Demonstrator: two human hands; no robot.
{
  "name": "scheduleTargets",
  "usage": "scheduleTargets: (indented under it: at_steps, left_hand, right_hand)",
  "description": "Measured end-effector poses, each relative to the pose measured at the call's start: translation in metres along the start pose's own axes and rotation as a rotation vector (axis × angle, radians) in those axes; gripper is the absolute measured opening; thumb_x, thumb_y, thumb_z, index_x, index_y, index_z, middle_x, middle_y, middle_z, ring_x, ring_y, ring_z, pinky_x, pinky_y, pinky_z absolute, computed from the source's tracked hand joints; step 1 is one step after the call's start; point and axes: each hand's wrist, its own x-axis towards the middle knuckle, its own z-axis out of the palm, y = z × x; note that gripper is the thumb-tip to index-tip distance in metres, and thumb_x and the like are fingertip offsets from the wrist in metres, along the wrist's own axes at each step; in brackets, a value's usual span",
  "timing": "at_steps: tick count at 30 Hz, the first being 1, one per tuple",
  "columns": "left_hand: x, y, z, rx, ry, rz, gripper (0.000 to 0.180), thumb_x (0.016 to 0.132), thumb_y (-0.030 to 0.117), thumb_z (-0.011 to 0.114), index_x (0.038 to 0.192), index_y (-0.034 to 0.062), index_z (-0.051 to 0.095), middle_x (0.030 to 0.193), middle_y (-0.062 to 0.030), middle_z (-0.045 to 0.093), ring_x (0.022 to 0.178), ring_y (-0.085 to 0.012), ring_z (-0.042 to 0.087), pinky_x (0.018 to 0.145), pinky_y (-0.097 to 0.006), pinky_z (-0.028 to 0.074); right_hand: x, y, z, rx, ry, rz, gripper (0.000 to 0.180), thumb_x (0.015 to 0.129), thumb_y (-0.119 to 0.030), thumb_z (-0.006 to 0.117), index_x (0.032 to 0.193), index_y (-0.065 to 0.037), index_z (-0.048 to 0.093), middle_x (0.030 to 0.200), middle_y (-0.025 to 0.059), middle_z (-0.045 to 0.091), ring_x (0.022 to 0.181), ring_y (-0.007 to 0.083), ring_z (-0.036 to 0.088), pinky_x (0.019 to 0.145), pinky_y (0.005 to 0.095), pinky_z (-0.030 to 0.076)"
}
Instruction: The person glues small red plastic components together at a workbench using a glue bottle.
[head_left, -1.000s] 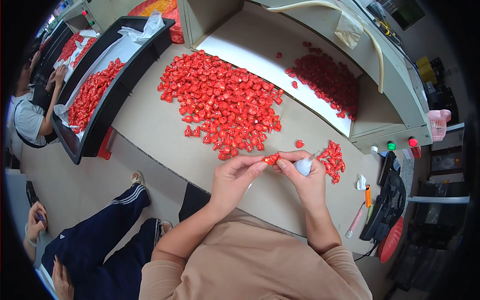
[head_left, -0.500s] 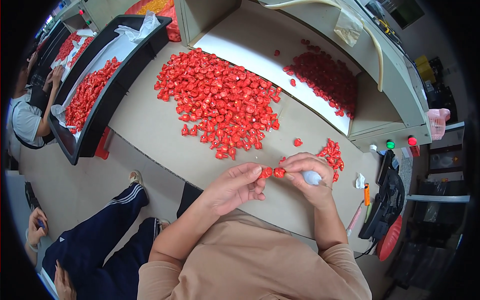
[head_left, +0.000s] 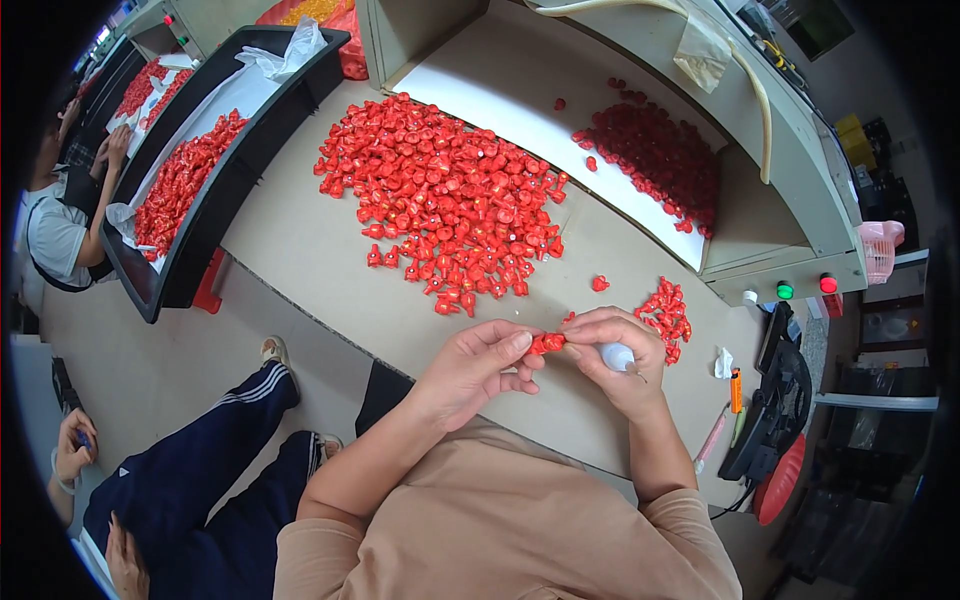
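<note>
Pale grey desk (head_left: pixel 590 240) fills head view's middle, broad heap of small glossy red knobby pieces (head_left: pixel 440 190) across it, smaller red pile (head_left: pixel 666 315) off right. Left hand (head_left: pixel 475 370): thumb and fingers pinching small lobed red piece (head_left: pixel 546 344), held over desk's near side. Right hand (head_left: pixel 625 370): fingertips gripping piece's other end, pale-blue thin-tipped squeeze bottle (head_left: pixel 616 356) tucked in same hand. Long black tray (head_left: pixel 262 145), upper left, carrying more red pieces.

A pale hose (head_left: pixel 766 110) droops down a gray cabinet (head_left: pixel 815 268) fitted with a white button (head_left: pixel 749 298), a green button (head_left: pixel 785 290) and a red button (head_left: pixel 828 284), near a pink basket (head_left: pixel 880 255); at lower left, a person in navy trousers (head_left: pixel 190 485) sits.
</note>
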Motion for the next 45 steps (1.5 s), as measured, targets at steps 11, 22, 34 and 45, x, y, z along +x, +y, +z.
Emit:
scheduleTargets:
  at_steps: [11,22,34,45]
  left_hand:
    - [0.003,-0.005,0.007,0.111,0.106,0.204,0.023,0.096,0.016,0.057,0.113,0.0009,0.06,0.089,-0.0075,0.065,0.076,-0.0131,0.062,0.073,-0.034,0.056]
    - [-0.004,-0.009,0.009,0.557,0.182,0.472,0.021,0.092,0.007,0.061,0.112,-0.0001,0.063,0.099,-0.0083,0.067,0.086,-0.0124,0.064,0.077,-0.027,0.054]
    - [0.001,-0.014,0.0,0.611,0.183,0.602,0.02,0.091,0.007,0.063,0.109,0.0004,0.065,0.093,-0.0063,0.067,0.085,-0.01,0.062,0.074,-0.023,0.051]
    - [0.007,-0.01,-0.004,0.732,0.245,0.721,0.018,0.089,0.006,0.065,0.106,-0.0001,0.067,0.087,-0.0055,0.067,0.078,-0.0097,0.063,0.068,-0.023,0.05]
  right_hand:
    - [-0.002,-0.004,0.008,-0.02,0.113,0.128,0.02,0.073,0.007,0.073,0.091,-0.001,0.069,0.091,0.0097,0.068,0.083,0.0172,0.066,0.071,0.0274,0.053]
    - [-0.003,-0.009,0.005,-0.08,0.078,0.09,0.024,0.074,0.007,0.072,0.097,-0.002,0.069,0.091,0.0082,0.067,0.082,0.0158,0.065,0.069,0.0266,0.052]
    - [-0.004,-0.011,0.015,-0.046,0.164,0.096,0.022,0.073,0.007,0.072,0.093,-0.002,0.068,0.088,0.0074,0.067,0.078,0.0158,0.065,0.066,0.0262,0.051]
    - [-0.005,-0.011,0.022,0.158,0.161,0.383,0.019,0.079,0.002,0.071,0.097,-0.002,0.068,0.089,0.006,0.067,0.081,0.0112,0.064,0.07,0.0239,0.051]
